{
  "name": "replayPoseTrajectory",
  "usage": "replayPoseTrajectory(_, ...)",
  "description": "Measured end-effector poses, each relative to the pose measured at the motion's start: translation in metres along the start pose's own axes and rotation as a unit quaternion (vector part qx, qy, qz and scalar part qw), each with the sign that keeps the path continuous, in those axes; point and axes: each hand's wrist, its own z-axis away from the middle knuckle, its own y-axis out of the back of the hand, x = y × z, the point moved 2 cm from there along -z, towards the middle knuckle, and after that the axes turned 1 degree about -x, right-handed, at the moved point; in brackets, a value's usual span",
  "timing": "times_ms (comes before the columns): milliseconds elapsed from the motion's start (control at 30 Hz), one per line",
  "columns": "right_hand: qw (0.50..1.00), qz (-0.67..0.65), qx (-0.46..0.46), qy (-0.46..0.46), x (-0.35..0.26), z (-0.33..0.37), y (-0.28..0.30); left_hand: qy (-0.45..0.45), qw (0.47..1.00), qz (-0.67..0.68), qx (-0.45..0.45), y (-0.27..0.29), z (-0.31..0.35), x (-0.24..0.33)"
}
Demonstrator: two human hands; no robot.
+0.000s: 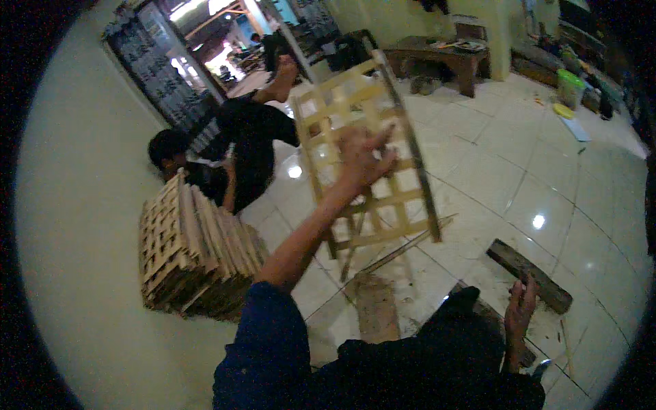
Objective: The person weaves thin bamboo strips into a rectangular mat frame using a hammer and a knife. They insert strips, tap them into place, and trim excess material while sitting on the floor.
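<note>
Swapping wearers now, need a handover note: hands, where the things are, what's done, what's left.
Left hand: raised, grip shut on the pale woven bamboo lattice panel, held up in the air.
Right hand: low by the lap, gripping the dark flat wooden block.
Stack of finished lattice panels stands on the white tiled floor at left, beside a person lying down.
Done: many panels stacked.
Left: the held panel is not yet on the stack.
</note>
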Motion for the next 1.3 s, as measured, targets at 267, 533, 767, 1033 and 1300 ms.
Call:
replayPoseTrajectory(267,0.994,0.012,-0.092,0.059,0.023,0.007,-0.027,0.283,0.911,-0.189,-0.234,0.236,0.014,-0.165)
replayPoseTrajectory(533,0.985,0.039,-0.121,0.115,0.004,0.013,-0.024,0.307,0.891,-0.197,-0.269,0.403,0.126,-0.316)
replayPoseTrajectory(767,0.98,0.031,-0.165,0.109,0.007,0.018,-0.025,0.481,0.854,-0.145,-0.137,0.467,0.242,-0.401)
replayPoseTrajectory(1033,0.989,0.04,-0.131,0.049,0.001,0.033,-0.01,0.195,0.948,-0.222,-0.118,0.281,0.076,-0.277)
replayPoseTrajectory(1300,0.99,0.112,-0.081,0.01,0.05,0.041,0.02,0.059,0.92,0.143,-0.359,-0.106,0.129,-0.082)
